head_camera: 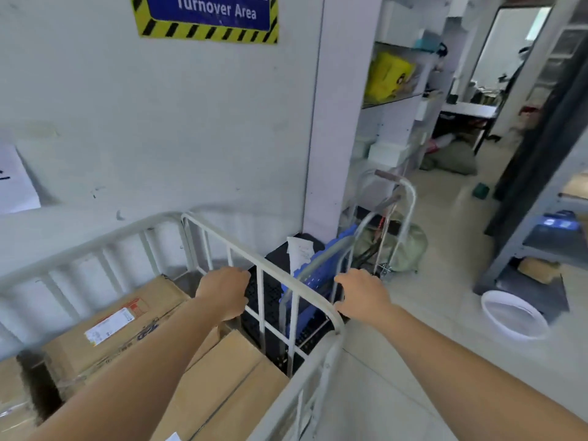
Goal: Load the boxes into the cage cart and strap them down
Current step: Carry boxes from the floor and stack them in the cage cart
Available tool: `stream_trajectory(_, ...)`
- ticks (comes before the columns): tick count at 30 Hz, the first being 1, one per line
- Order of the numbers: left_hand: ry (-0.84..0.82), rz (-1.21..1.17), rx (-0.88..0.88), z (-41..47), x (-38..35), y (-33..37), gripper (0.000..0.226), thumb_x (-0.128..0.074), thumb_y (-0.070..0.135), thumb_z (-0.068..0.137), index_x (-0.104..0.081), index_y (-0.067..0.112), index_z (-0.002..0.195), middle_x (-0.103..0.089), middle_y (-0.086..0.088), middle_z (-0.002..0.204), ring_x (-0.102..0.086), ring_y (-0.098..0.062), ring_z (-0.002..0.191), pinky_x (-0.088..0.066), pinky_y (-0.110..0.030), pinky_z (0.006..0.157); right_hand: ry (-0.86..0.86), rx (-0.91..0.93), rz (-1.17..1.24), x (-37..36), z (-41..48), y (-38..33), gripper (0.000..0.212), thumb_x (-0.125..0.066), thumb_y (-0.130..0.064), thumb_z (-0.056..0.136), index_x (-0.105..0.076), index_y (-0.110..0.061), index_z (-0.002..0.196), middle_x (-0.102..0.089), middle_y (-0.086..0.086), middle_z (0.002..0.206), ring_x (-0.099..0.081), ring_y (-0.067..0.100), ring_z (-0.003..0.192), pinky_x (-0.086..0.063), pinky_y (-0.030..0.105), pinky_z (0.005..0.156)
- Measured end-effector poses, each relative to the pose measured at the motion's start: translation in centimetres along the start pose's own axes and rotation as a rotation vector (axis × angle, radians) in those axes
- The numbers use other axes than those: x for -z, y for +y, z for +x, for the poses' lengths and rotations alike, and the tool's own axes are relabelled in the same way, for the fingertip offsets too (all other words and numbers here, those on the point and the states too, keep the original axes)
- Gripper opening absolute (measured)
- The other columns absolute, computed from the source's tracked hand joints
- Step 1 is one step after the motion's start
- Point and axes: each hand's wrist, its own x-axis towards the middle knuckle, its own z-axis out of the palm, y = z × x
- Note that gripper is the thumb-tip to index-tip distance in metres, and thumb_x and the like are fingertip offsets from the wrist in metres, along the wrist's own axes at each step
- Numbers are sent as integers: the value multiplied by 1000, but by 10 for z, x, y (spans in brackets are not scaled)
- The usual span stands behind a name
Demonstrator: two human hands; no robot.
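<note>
The white metal cage cart [296, 283] fills the lower left, standing against the wall. Cardboard boxes lie inside it: a long one with a white label [121, 323], a plain one [229, 377] nearest me, and part of another [12, 393] at the left edge. My left hand [222, 291] is inside the right side panel with its fingers curled at the bars. My right hand [362, 294] is outside the panel, and its fingers grip the top rail near the rounded corner. No strap shows.
Just beyond the panel stand a black crate [273, 297] and a folded blue trolley [318, 281]. A hand truck with a green sack [404, 246] is behind them. A white basin [512, 316] and grey shelving [541, 243] are on the right.
</note>
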Motion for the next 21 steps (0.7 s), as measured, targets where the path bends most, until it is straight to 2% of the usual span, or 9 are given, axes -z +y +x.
stream_trajectory(5,113,35,-179,19,42,76,27,-51,27,90,-55,19,116,-58,0,111,-57,-23,106,-46,-33,76,44,-181,24,28,-65,63,43,-59,-32,88,-56,-19,128,-54,7,126,-50,29,121,-44,35,95)
stream_trajectory(10,163,33,-315,19,73,166,22,-53,28,89,-55,18,109,-60,-2,108,-60,-25,100,-51,-34,79,61,-354,3,44,-138,127,44,-59,-29,88,-56,-19,131,-57,8,131,-52,29,122,-48,39,97)
stream_trajectory(13,210,26,-426,11,90,232,26,-55,29,89,-57,17,111,-60,-3,112,-59,-26,106,-50,-37,84,70,-459,-25,53,-195,173,44,-58,-30,90,-54,-20,132,-55,7,132,-50,28,123,-45,38,97)
stream_trajectory(17,218,32,-546,-11,112,322,22,-57,29,87,-58,16,105,-62,-4,109,-61,-26,101,-53,-38,80,89,-610,-62,59,-278,235,44,-58,-33,91,-54,-22,133,-55,5,127,-49,26,121,-47,37,95)
stream_trajectory(21,223,24,-634,-38,124,410,29,-55,27,89,-57,15,115,-61,-6,118,-60,-29,109,-51,-37,84,75,-751,-74,58,-359,290,45,-57,-33,91,-52,-25,135,-54,3,131,-46,24,126,-43,35,100)
